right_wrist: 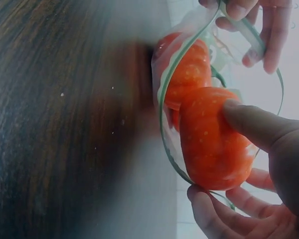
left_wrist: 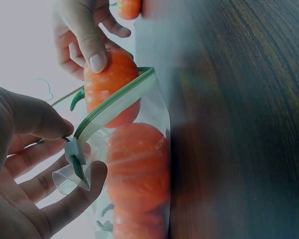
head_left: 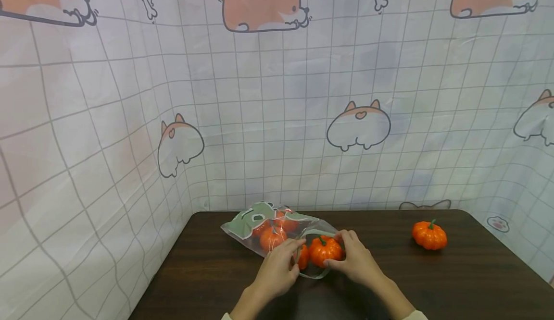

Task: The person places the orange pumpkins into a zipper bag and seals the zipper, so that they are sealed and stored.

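A clear zip bag with a green printed end lies on its side on the table, its mouth open toward me. Several orange toy pumpkins sit inside it. My left hand pinches the bag's rim by the zip slider between thumb and forefinger. At the mouth, my right hand grips another orange pumpkin, thumb on one side and fingers on the other. That pumpkin is partly within the rim, its green stem showing in the left wrist view.
One more orange pumpkin stands apart at the right of the dark wooden table. A white gridded curtain with cartoon dogs hangs behind the table and along its sides.
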